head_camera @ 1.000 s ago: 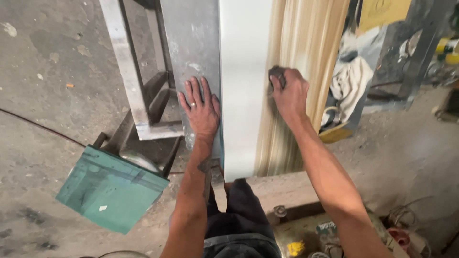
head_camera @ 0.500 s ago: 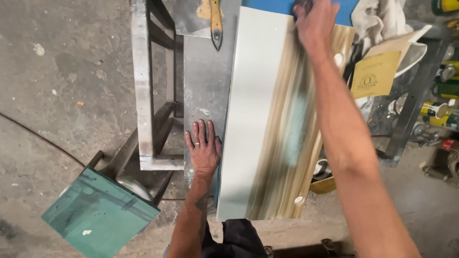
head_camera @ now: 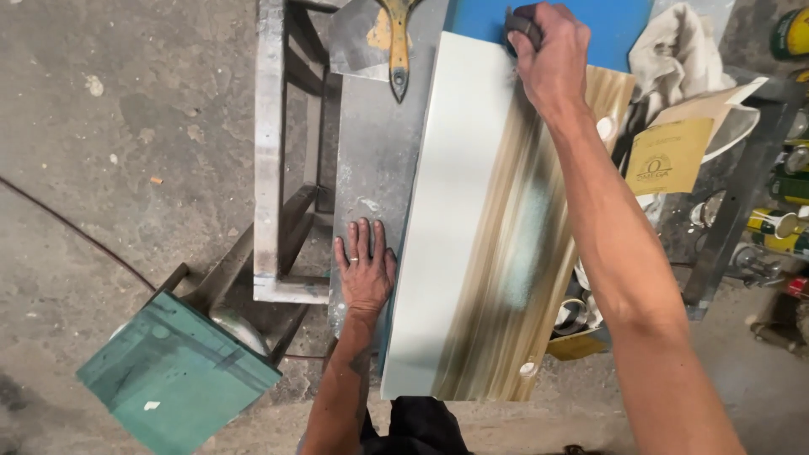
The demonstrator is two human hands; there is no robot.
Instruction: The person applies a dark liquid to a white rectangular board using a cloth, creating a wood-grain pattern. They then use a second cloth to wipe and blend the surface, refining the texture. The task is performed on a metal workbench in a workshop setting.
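Observation:
A long panel [head_camera: 459, 211] lies on a workbench, white along its left half and striped tan on its right. My left hand [head_camera: 365, 268] rests flat, fingers spread, on the grey metal sheet [head_camera: 379, 152] just left of the panel's edge. My right hand [head_camera: 552, 55] is stretched to the panel's far end and grips a small dark sanding block [head_camera: 522, 24] pressed on the surface.
A putty knife with a yellow handle [head_camera: 394, 38] lies at the far end of the metal sheet. A blue board [head_camera: 619, 25] sits under the panel's far end. A metal frame [head_camera: 282, 168] and a green stool [head_camera: 173, 375] stand left. Cloth [head_camera: 678, 46], yellow sandpaper sheet [head_camera: 670, 156] and cans [head_camera: 779, 223] crowd the right.
My right hand has slid the sanding block from the panel's near part to its far end. My left hand stays flat on the metal sheet.

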